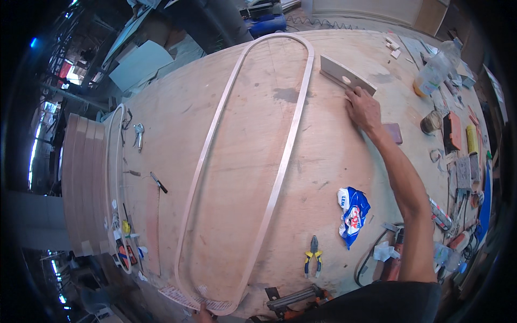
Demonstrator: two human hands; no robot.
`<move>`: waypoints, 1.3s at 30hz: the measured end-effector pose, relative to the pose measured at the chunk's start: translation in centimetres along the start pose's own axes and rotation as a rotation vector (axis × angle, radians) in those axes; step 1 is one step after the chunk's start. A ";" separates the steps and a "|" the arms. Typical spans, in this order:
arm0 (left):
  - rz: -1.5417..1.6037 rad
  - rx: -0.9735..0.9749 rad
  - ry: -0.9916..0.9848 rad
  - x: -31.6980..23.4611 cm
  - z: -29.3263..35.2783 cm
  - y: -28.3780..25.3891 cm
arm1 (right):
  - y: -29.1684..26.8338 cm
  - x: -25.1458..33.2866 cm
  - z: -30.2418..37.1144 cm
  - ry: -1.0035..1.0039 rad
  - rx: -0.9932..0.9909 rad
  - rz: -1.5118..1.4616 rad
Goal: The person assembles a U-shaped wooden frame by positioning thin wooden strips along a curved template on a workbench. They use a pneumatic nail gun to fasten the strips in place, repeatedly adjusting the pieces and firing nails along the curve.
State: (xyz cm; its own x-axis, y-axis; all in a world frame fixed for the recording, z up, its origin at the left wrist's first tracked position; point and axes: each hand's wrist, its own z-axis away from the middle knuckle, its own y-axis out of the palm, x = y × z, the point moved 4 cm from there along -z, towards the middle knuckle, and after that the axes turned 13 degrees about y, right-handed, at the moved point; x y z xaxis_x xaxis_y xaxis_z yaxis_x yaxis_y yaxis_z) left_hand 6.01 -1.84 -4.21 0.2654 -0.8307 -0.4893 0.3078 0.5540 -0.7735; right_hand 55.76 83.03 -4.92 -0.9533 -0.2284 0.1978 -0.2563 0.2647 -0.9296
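A long, narrow, pale oval frame with rounded ends lies lengthwise on the wooden tabletop. At its near end, by a printed strip, my left hand is closed on the frame's edge; the lower picture edge cuts off much of that hand. My right arm reaches far out to the right. The fingers of my right hand are closed on the near end of a flat board with a round hole, which stands on its long edge to the right of the frame's far end.
Pliers and a blue-and-white packet lie right of the frame. Along the right edge are a plastic bottle, a can and an orange box. A spray gun and stacked curved panels are left.
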 end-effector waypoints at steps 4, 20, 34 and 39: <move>-0.069 -0.027 0.146 -1.7 2.2 2.9 | 1.7 5.9 -1.2 0.463 0.355 -0.599; 0.150 -0.003 0.141 -3.8 4.6 2.2 | 1.5 13.2 -1.1 0.777 0.465 -1.552; 0.710 -0.002 0.532 4.6 -1.6 -4.9 | -9.9 8.6 11.7 0.860 0.434 -1.556; 0.648 -0.055 0.373 4.0 -1.8 -5.7 | -11.4 7.4 16.3 0.914 0.425 -1.591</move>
State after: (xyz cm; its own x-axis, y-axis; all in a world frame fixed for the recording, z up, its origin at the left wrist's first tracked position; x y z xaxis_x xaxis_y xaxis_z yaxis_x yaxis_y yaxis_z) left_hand 3.65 -8.39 -2.45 0.0470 -0.3081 -0.9502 0.1464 0.9431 -0.2986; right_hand 54.21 63.09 2.11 0.2854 0.5464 0.7874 -0.9542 0.0847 0.2870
